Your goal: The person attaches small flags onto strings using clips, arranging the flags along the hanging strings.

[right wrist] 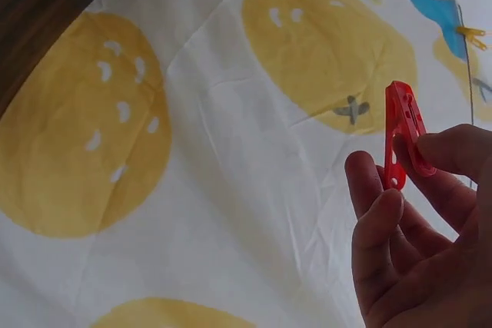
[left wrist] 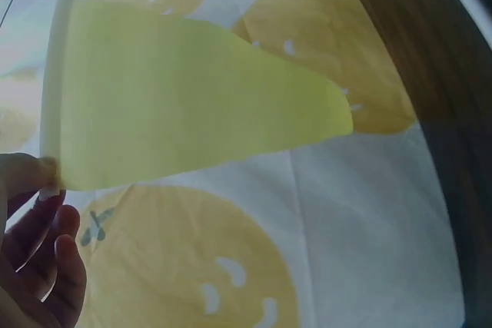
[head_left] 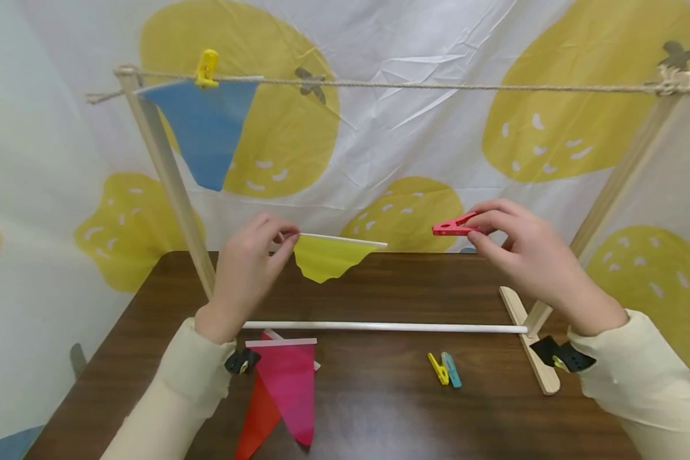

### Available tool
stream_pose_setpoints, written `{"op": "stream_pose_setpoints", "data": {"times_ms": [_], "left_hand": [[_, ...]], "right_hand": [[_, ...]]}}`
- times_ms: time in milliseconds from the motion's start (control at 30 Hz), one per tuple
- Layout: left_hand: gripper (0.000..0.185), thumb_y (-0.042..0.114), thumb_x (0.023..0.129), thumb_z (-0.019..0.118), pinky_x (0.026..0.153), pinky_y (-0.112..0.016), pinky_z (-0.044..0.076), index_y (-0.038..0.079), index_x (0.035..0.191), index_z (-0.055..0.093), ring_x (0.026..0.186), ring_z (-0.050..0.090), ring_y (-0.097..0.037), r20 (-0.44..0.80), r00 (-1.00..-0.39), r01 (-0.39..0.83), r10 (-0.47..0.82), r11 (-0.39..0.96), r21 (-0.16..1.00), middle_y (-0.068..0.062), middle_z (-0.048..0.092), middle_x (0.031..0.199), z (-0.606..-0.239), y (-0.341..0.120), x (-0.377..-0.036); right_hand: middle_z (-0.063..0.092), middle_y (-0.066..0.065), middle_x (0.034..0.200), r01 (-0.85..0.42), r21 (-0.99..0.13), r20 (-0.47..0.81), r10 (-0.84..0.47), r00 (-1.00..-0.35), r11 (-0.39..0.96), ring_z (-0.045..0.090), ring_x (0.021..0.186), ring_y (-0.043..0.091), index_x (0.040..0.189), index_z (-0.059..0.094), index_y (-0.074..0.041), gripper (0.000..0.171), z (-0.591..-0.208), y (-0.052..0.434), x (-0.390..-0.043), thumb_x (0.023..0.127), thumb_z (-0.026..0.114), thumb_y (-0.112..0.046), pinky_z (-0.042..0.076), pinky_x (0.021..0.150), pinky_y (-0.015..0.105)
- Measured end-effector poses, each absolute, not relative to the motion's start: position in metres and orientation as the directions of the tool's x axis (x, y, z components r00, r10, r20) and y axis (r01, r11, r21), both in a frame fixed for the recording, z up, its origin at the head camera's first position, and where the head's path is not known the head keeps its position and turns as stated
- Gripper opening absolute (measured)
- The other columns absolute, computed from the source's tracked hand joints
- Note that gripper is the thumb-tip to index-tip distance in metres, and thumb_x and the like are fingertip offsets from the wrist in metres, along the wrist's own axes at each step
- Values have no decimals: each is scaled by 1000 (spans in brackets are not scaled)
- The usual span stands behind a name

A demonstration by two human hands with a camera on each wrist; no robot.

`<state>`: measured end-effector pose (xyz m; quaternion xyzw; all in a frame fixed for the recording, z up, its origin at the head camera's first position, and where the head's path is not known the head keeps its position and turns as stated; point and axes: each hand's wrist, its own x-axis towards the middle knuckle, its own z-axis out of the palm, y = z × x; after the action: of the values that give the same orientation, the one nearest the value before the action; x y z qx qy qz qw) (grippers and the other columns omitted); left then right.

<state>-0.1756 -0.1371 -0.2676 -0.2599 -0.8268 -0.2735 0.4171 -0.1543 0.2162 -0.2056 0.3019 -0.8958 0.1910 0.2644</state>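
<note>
My left hand [head_left: 252, 268] pinches a yellow pennant [head_left: 328, 255] by the left end of its white top strip. In the left wrist view the whole yellow pennant [left wrist: 192, 97] shows, its pointed end to the right. To the right my right hand [head_left: 523, 249] holds a red clothespin [head_left: 455, 225] between thumb and fingers, its tip turned toward the pennant. Both hands are above the table and below a stretched string [head_left: 437, 85]. A blue pennant [head_left: 204, 131] hangs at the string's left end under a yellow clothespin [head_left: 207, 68].
Wooden posts [head_left: 167, 166] hold the string, joined low down by a white rod [head_left: 379, 326]. On the brown table [head_left: 379, 415] lie a pink pennant [head_left: 290, 383] over a red one [head_left: 259, 415]. A yellow clothespin [head_left: 437, 368] and a blue one [head_left: 451, 370] lie to their right.
</note>
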Motion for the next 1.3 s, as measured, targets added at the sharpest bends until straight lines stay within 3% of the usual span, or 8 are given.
{"op": "stream_pose_setpoints", "data": {"times_ms": [300,567,900,1100,1300], "left_hand": [[9,15,83,63,65,-28,43,8,89,63,74,53,-15,846,-497,667,193,709,230,-1,58,82,-242,-139,-182],[8,15,85,60,63,-26,41,8,88,63,72,51,-13,862,-483,677,155,691,255,0,56,81,-229,-133,-185],[10,14,86,58,61,-28,41,7,86,65,70,54,-16,927,-365,693,90,691,206,-4,58,81,-198,-131,-193],[15,17,87,55,63,-28,44,5,88,65,71,54,-16,933,-347,664,101,729,168,-5,57,82,-185,-133,-196],[20,18,89,51,63,-29,47,4,88,65,72,57,-17,956,-259,616,137,786,54,-7,57,82,-180,-137,-202]], "right_hand": [[56,-13,101,-680,-97,607,-499,-619,726,45,54,-1,94,65,-20,13,-175,201,-153,83,63,-16,36,50,14],[57,-11,103,-702,-76,641,-505,-579,708,52,78,-1,102,63,-18,19,-158,186,-156,83,63,-16,37,52,15],[58,-12,95,-695,-99,659,-476,-582,712,50,75,-4,104,63,-22,21,-139,169,-151,82,64,-21,37,52,16],[59,-9,95,-707,-48,698,-482,-529,706,51,74,-2,100,65,-17,18,-132,162,-150,82,64,-21,35,52,17],[60,-3,99,-722,0,737,-488,-468,692,55,78,6,98,65,-11,17,-125,156,-156,82,64,-15,33,54,18]]}}
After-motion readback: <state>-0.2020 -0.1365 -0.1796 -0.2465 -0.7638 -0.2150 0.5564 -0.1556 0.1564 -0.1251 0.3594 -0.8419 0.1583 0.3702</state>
